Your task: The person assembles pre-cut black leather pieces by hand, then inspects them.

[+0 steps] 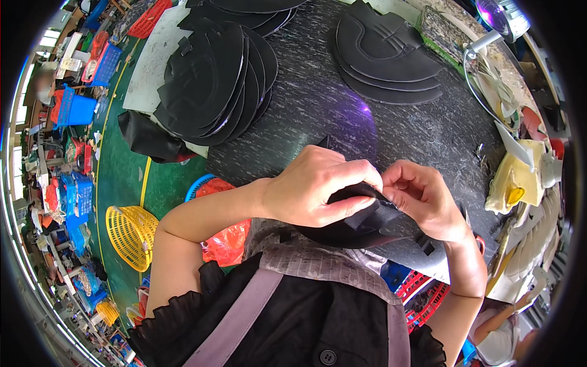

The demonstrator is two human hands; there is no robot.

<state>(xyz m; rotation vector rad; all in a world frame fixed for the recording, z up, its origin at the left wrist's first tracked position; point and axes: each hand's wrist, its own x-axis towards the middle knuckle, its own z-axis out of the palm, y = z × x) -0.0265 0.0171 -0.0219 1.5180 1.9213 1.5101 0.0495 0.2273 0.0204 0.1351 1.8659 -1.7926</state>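
Both of my hands are on one black leather-like piece (354,227) at the near edge of the dark streaked table. My left hand (321,186) grips its upper edge, thumb in front and fingers curled behind. Close beside it, my right hand (422,196) pinches the same edge between thumb and fingertips. The piece is bent and partly hidden by my fingers. At the far left of the table lies a fanned stack of rounded black pieces (208,85). Another small stack of curved black pieces with stitched lines (385,55) rests at the far right.
A lamp (501,18) on a bent metal arm stands at the far right, near a yellow cloth (520,177). To the left on the green floor are a yellow basket (131,235) and blue crates (76,110). A red basket (425,300) sits below the table edge. Another person (504,333) is at lower right.
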